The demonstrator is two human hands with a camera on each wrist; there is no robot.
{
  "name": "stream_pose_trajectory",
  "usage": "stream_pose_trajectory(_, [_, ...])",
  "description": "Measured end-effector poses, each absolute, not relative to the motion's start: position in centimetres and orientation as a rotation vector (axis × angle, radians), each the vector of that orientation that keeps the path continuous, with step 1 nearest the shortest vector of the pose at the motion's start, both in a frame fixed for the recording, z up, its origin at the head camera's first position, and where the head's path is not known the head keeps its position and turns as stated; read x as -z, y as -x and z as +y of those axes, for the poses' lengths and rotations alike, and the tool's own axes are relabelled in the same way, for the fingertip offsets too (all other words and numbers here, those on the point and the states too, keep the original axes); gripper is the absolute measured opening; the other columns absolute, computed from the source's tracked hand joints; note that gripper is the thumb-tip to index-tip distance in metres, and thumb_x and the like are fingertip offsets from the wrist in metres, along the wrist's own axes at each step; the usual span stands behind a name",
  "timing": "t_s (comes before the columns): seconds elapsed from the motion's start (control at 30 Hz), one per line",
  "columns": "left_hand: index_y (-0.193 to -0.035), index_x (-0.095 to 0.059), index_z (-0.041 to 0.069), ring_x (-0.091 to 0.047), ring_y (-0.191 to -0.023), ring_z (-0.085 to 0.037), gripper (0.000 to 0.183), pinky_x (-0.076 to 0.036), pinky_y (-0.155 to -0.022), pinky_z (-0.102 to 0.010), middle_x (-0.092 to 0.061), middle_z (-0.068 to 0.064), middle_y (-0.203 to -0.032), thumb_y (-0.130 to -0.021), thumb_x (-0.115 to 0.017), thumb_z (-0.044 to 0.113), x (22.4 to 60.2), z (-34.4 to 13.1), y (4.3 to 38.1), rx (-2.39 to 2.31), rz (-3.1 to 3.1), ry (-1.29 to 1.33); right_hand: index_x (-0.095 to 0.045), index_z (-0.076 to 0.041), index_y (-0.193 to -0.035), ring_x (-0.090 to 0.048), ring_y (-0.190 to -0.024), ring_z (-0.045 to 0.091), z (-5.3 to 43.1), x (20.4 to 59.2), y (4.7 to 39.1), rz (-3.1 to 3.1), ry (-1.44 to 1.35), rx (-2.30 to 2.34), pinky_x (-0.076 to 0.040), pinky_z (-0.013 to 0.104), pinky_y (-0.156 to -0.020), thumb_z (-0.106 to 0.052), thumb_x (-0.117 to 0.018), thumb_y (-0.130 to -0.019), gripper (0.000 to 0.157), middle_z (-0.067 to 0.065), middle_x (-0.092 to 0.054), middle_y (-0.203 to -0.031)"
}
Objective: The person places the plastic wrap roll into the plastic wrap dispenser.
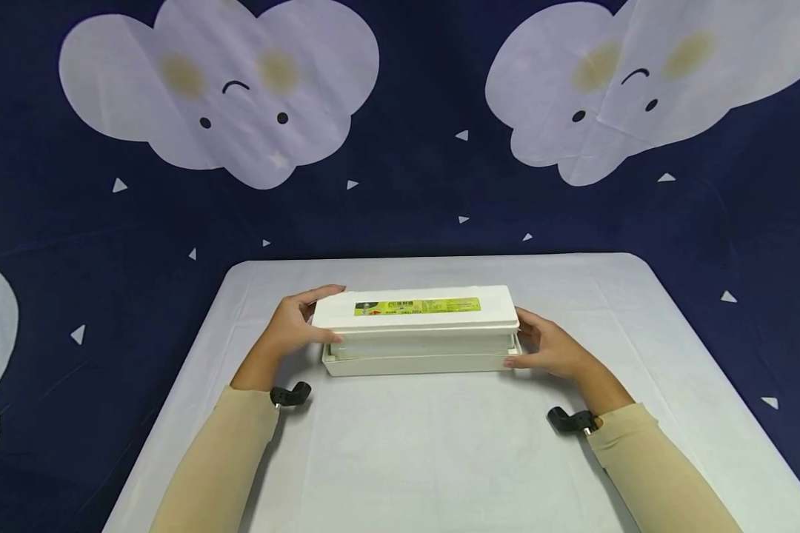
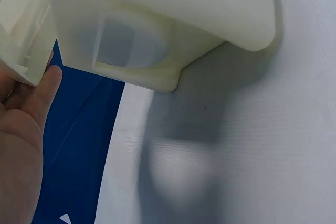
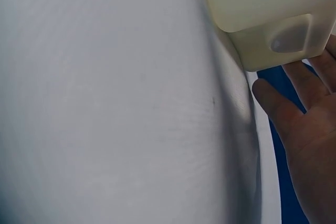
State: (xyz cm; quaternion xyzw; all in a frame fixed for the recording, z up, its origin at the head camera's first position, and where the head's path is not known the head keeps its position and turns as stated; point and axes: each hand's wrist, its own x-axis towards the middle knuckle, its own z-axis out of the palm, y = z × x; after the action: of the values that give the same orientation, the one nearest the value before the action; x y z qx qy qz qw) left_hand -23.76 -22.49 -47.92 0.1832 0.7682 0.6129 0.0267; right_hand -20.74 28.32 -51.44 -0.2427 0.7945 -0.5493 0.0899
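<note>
A long white plastic box, shaped like a cling film dispenser, lies crosswise on the table. Its lid (image 1: pixel 333 314) has a yellow-green label (image 1: pixel 417 306) and sits raised and slightly offset to the left over the base (image 1: pixel 420 364). A pale band shows between the two parts. My left hand (image 1: pixel 293 324) grips the lid's left end, thumb in front and fingers behind. At the other end my right hand (image 1: pixel 553 349) holds the base's right end, thumb on the front corner. Both wrist views show a rounded opening in the base's end wall (image 2: pixel 79 40).
A white cloth covers the table (image 1: pixel 413 451), whose far edge lies just behind the box. Beyond it hangs a dark blue curtain (image 1: pixel 413 200) printed with clouds and small triangles. Black wrist cameras (image 1: pixel 292 394) sit at both sleeve cuffs.
</note>
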Motion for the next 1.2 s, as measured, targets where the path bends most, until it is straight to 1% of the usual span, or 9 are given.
stream_pose_trajectory(0.2, [-0.143,-0.065,0.004,-0.062,-0.121,-0.026,0.092,-0.056,-0.093,-0.027,-0.06,-0.009,-0.148,-0.059,-0.101,-0.007,47.9,-22.5,23.3,-1.896,2.361,-0.56,-0.034,0.004,-0.161,-0.044,-0.143,0.038,28.3,51.5,20.8,2.354,0.726,1.653,-0.036,0.021,-0.115,-0.004,-0.098,-0.073,0.108,0.019,-0.042,-0.16])
stream_pose_trajectory(0.4, [-0.143,-0.066,0.006,-0.062,-0.123,-0.028,0.094,-0.057,-0.093,-0.027,-0.058,-0.009,-0.15,-0.057,-0.101,-0.008,48.2,-22.4,23.1,-1.901,2.338,-0.555,-0.031,0.004,-0.161,-0.039,-0.146,0.041,28.3,51.5,20.7,2.348,0.714,1.66,-0.035,0.018,-0.114,-0.004,-0.098,-0.073,0.111,0.022,-0.038,-0.162])
stream_pose_trajectory(0.57, [-0.144,-0.066,0.007,-0.063,-0.118,-0.029,0.094,-0.058,-0.09,-0.028,-0.057,-0.009,-0.151,-0.058,-0.099,-0.01,48.3,-22.2,23.0,-1.9,2.334,-0.558,-0.03,0.002,-0.162,-0.041,-0.145,0.042,28.4,51.6,20.7,2.361,0.708,1.658,-0.037,0.018,-0.113,-0.004,-0.098,-0.073,0.113,0.021,-0.039,-0.162])
stream_pose_trajectory(0.73, [-0.144,-0.066,0.006,-0.062,-0.12,-0.028,0.094,-0.057,-0.092,-0.027,-0.058,-0.009,-0.15,-0.058,-0.1,-0.01,48.4,-21.9,22.9,-1.906,2.336,-0.572,-0.027,-0.001,-0.164,-0.041,-0.144,0.042,28.4,51.7,20.7,2.363,0.692,1.658,-0.038,0.017,-0.111,-0.005,-0.099,-0.072,0.117,0.02,-0.039,-0.161])
stream_pose_trajectory(0.87, [-0.143,-0.066,0.006,-0.06,-0.126,-0.027,0.094,-0.055,-0.096,-0.027,-0.059,-0.007,-0.149,-0.057,-0.102,-0.007,48.5,-21.8,22.6,-1.911,2.341,-0.58,-0.019,-0.005,-0.168,-0.037,-0.147,0.043,28.4,51.7,20.8,2.33,0.686,1.688,-0.037,0.017,-0.112,-0.003,-0.098,-0.071,0.125,0.019,-0.034,-0.165])
stream_pose_trajectory(1.03, [-0.143,-0.067,0.009,-0.059,-0.129,-0.027,0.095,-0.054,-0.098,-0.027,-0.059,-0.005,-0.149,-0.056,-0.103,-0.005,48.5,-21.7,22.3,-1.906,2.346,-0.564,-0.009,-0.008,-0.169,-0.03,-0.149,0.047,28.3,51.6,20.8,2.257,0.699,1.766,-0.04,0.02,-0.11,0.005,-0.097,-0.07,0.133,0.021,-0.022,-0.169])
stream_pose_trajectory(1.13, [-0.143,-0.068,0.01,-0.058,-0.13,-0.028,0.095,-0.053,-0.099,-0.027,-0.059,-0.005,-0.149,-0.055,-0.103,-0.005,48.6,-21.6,22.2,-1.914,2.339,-0.546,-0.008,-0.008,-0.169,-0.028,-0.15,0.049,28.2,51.6,20.8,2.235,0.739,1.815,-0.042,0.022,-0.11,0.011,-0.094,-0.07,0.133,0.024,-0.017,-0.17])
stream_pose_trajectory(1.2, [-0.143,-0.067,0.01,-0.057,-0.131,-0.027,0.095,-0.052,-0.101,-0.026,-0.059,-0.005,-0.149,-0.056,-0.102,-0.006,48.7,-21.6,22.1,-1.914,2.342,-0.539,-0.01,-0.007,-0.169,-0.028,-0.15,0.048,28.2,51.5,20.9,2.242,0.777,1.838,-0.042,0.023,-0.111,0.014,-0.092,-0.07,0.131,0.025,-0.016,-0.17])
